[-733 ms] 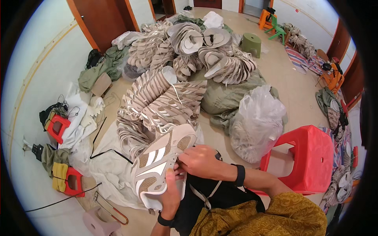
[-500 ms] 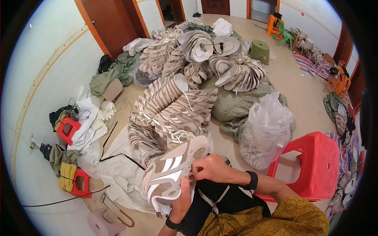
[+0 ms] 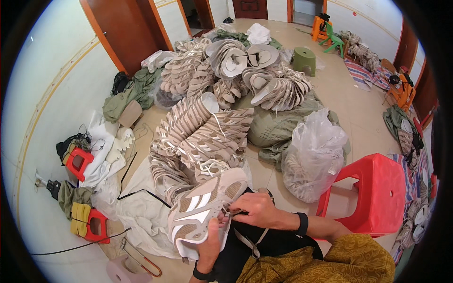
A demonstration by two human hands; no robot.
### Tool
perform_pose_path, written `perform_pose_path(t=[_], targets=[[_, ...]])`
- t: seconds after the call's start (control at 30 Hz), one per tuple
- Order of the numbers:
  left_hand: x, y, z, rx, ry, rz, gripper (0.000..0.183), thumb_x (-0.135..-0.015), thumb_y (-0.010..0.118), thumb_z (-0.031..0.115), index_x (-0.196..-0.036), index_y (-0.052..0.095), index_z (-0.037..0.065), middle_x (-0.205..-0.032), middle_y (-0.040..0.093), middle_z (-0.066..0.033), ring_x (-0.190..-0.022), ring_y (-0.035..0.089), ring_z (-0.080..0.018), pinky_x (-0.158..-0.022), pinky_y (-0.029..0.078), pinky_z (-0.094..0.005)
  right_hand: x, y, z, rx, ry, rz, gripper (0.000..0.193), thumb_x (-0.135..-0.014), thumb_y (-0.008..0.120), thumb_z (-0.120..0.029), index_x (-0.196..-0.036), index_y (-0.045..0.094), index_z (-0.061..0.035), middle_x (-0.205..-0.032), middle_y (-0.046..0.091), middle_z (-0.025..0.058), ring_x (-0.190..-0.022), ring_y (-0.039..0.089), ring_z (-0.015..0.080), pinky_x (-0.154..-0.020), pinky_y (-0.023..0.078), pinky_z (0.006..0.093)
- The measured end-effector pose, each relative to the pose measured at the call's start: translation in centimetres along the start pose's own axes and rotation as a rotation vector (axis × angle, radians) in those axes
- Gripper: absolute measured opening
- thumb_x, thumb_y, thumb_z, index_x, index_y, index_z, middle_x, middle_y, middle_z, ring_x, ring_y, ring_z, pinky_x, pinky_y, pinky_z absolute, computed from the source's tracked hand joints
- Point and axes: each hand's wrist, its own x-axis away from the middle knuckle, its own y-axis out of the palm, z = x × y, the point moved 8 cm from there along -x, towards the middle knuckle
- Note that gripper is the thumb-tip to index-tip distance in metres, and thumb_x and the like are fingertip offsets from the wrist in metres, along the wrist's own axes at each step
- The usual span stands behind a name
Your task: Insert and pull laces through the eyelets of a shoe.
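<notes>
Left hand [image 3: 211, 239] is gripping 1 shoe upper [image 3: 200, 205] left of the red stool [image 3: 384, 198], right hand [image 3: 258, 211] fiddling at its edge, grip unclear. Looking unfinished imo; can't tell about the pile [image 3: 217, 134] ahead-left of that stool.

Large red stool [image 3: 386, 200] right; green stool [image 3: 305, 62] farther back; brown door [image 3: 126, 32] upper left.

A beige shoe upper [image 3: 202, 210] (tan mesh, white side stripes) sits toward seven o'clock from mid-view. Its toe points toward one o'clock.
</notes>
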Motion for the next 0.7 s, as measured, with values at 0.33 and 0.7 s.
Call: perform_pose_path(t=[0.33,0.7], targets=[[0.5,-0.4,1.1,0.006,-0.113,-0.012,0.039,-0.093,0.041,0.027,-0.1,0.054,-0.009,-0.085,0.061,-0.0141,-0.072,0.062,-0.0201,-0.06,0.05,-0.0278,1.6,3.9,1.5,-0.477,0.414,-0.435,0.019,-0.063,0.071,-0.015,-0.069,0.058,-0.0024,-0.056,0.056,0.0042,-0.049,0.055,0.0144,-0.046,0.041,0.0263],[-2.5,-4.1,1.6,-0.006,-0.096,0.116,0.037,-0.091,0.047,0.029,-0.097,0.056,-0.007,-0.082,0.062,-0.0131,-0.068,0.064,-0.0201,-0.054,0.048,-0.0257,4.5,0.6,-8.1,-1.0,0.063,-0.967,0.031,-0.064,0.072,-0.013,-0.092,0.064,-0.0023,-0.062,0.055,0.0084,-0.053,0.054,0.0192,-0.049,0.04,0.0312]])
